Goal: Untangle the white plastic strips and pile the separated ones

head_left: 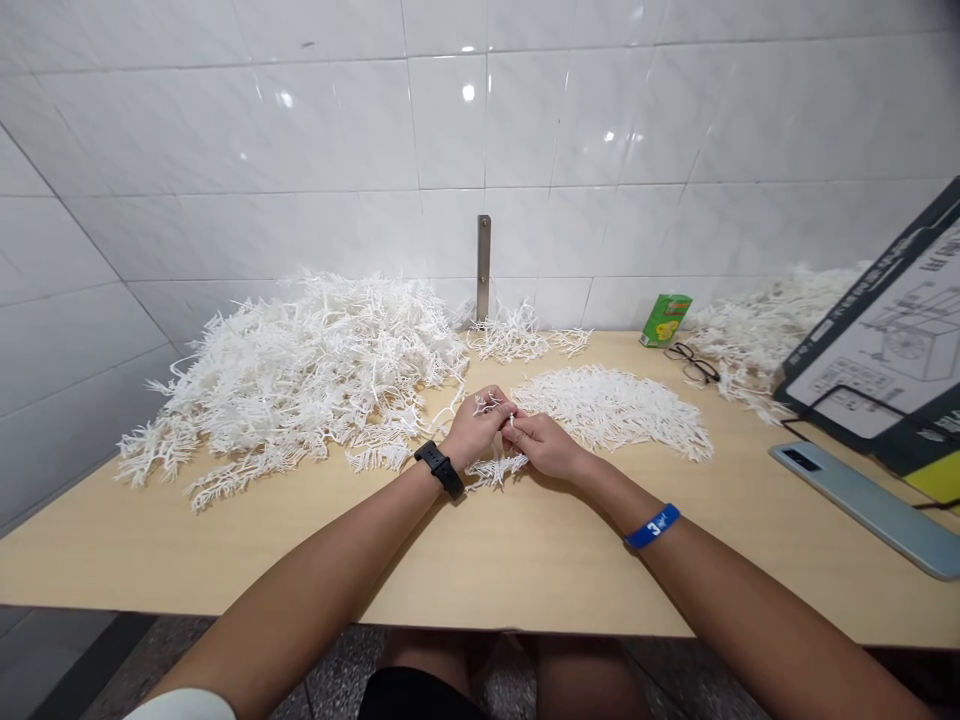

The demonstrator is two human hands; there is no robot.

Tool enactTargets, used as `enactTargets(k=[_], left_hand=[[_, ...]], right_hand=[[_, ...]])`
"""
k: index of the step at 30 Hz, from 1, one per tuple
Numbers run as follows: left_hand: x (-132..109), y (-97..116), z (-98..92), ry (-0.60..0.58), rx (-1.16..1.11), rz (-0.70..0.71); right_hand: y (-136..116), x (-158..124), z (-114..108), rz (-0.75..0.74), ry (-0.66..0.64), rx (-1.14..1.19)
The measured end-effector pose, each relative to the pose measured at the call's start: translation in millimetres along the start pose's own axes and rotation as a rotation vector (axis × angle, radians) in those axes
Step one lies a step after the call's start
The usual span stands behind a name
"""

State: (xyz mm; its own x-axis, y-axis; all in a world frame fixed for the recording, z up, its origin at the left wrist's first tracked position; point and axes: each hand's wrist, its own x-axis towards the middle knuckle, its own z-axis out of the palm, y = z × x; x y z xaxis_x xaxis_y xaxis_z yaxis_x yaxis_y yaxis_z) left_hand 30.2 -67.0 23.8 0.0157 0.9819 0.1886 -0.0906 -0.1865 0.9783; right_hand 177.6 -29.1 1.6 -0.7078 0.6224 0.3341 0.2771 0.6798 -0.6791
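Meanwhile, the left hand (474,428) and right hand (547,447) are pinching a white sprig (495,470) over the bench (525,560), between a large heap (300,370) and a flat patch (611,410), glasses (691,362) and a phone (862,510) lying farther right.

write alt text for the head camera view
A person's left hand and right hand pinch a white branching strand above a light wood table, beside heaps of similar strands. A white tiled wall rises behind.
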Motion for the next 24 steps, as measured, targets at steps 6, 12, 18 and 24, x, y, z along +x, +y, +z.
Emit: enactTargets(k=[6, 12, 18, 24], left_hand=[[4, -8, -4.5, -0.028, -0.059, -0.013], [7, -13, -8.9, -0.057, -0.259, -0.047], [5, -13, -10.4, -0.089, -0.233, -0.092], [2, -11, -9.5, -0.281, -0.209, -0.191]], right_hand=[[-2, 1, -1, 0.007, -0.013, -0.018], [0, 3, -1, 0.038, 0.035, 0.139], [1, 2, 2, 0.097, 0.014, 0.322], [-7, 0, 1, 0.061, 0.066, 0.291]])
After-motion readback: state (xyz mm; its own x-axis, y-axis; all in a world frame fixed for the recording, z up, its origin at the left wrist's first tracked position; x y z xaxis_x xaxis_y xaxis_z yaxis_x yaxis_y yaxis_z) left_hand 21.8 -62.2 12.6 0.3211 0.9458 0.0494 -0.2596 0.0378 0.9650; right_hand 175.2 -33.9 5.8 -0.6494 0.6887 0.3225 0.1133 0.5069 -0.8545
